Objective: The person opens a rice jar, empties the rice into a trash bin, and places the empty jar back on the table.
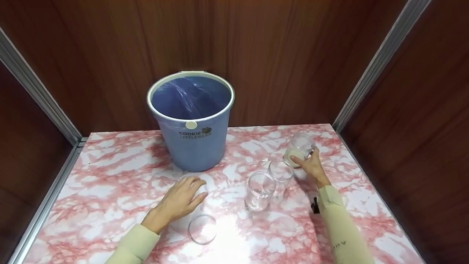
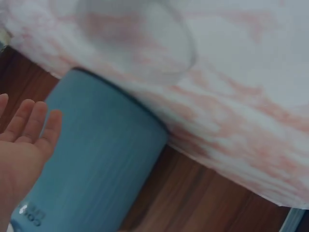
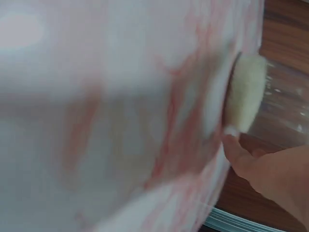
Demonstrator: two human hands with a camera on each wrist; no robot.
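At the back right, my right hand (image 1: 310, 165) grips a clear jar (image 1: 302, 141), with thumb and fingers on either side of its lower part. Pale, cream-coloured contents (image 3: 248, 92) fill the bottom of this jar, seen close up in the right wrist view. Two clear jars with nothing visible inside, a nearer one (image 1: 258, 205) and one behind it (image 1: 281, 172), stand to the left of that hand. My left hand (image 1: 179, 200) is held over the table in front of the bin, fingers loosely bent and holding nothing. Just below it lies a clear round lid-like ring (image 1: 202, 243).
A blue bin (image 1: 194, 150) with a white rim and a clear liner stands at the back, left of centre. The table (image 1: 110, 190) has a red and white marbled top. Dark wood panels (image 1: 285, 66) with metal corner strips enclose it on three sides.
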